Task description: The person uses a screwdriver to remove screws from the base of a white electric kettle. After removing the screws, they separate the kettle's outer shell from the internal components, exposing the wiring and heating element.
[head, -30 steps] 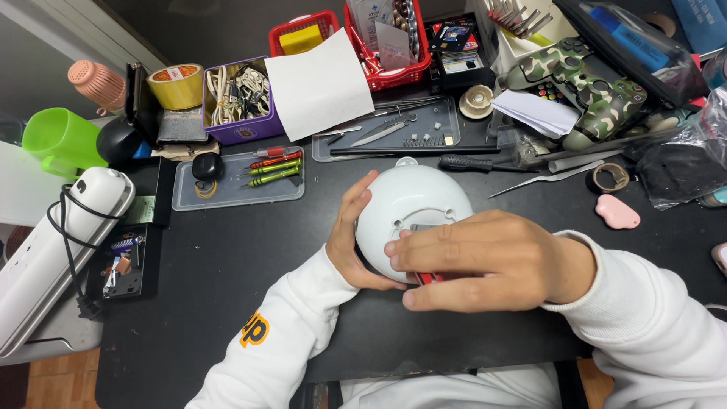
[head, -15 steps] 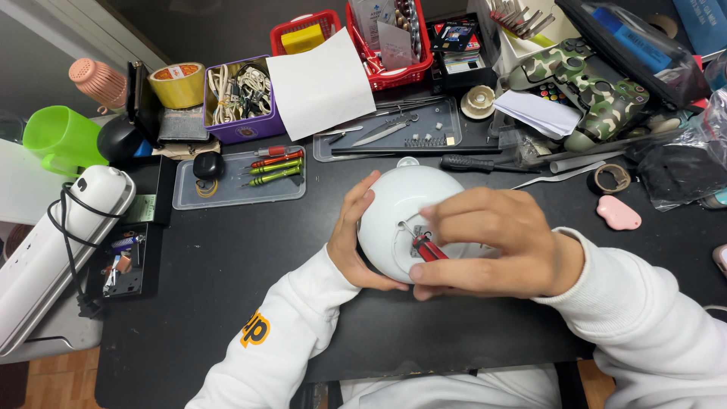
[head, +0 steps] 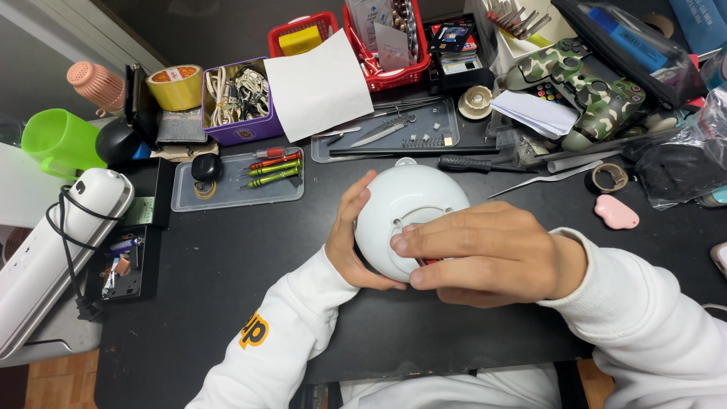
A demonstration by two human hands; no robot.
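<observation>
- Steadying first: left hand [head: 350, 241] cupped around the left edge of the white round device [head: 407, 212], fingers curled under its rim, thumb up along the side. Best kept firm there so the shell cannot spin on the black tabletop [head: 227, 265].
- Right hand [head: 485, 254] closed over the near right part of the device, fingertips pinched on a slim red tool [head: 425, 262], only a sliver of red showing beneath the fingers. Probably a small screwdriver, though the tip stays hidden.
- Judged from the grip: tool held upright and pressed straight down, turned with fingertips alone, wrist resting on the shell for control. Slipping out of the seat would likely scratch the plastic.
- Worth keeping any loosened small parts close, toward the clear tray [head: 235, 185] beyond the left hand, where red and green screwdrivers [head: 271, 168] already lie.
- Device itself: smooth, glossy white, dome-like and round, with a raised ring and small notches on the face turned upward; a small tab at the far edge. Sits directly between both hands, touching each, resting on the tabletop just ahead of the body.
- Beyond the right hand: black-handled tool [head: 485, 163], metal tweezers [head: 545, 178], a second clear tray [head: 394, 136] with scissors. Pink heart-shaped piece [head: 617, 212] off to the right, well apart.
</observation>
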